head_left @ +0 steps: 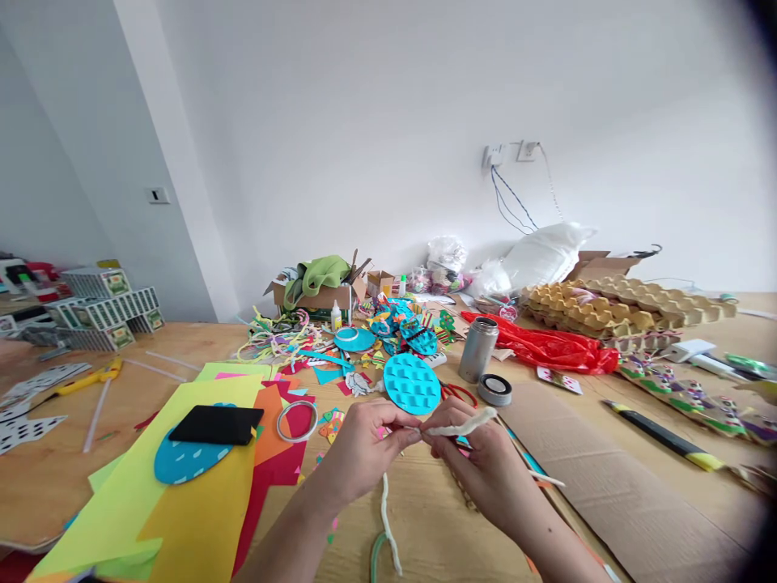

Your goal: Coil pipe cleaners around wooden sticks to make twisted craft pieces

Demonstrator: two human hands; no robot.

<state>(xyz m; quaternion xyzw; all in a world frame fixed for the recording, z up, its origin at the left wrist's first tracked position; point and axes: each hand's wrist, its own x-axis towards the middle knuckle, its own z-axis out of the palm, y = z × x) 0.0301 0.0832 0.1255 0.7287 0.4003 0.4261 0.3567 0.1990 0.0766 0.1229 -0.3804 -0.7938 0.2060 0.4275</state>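
Note:
My left hand (370, 445) and my right hand (470, 445) meet above the near middle of the table, fingertips pinched close together. A white fuzzy strand, which looks like a pipe cleaner (464, 424), juts up to the right from my right fingers. Below my left hand another white length (388, 522) trails downward; whether the two lengths are one piece is hidden by my fingers. A pale green curved strand (376, 557) touches its lower part. Just beyond my hands lies a blue disc with raised squares (411, 383).
Behind stand a steel bottle (478, 350) and its lid (494, 389). A black phone (217, 424) rests on a blue oval over coloured paper (151, 405). Cardboard (607, 478), a utility knife (661, 437), egg trays (576, 312) and a red plastic bag (540, 346) occupy the right.

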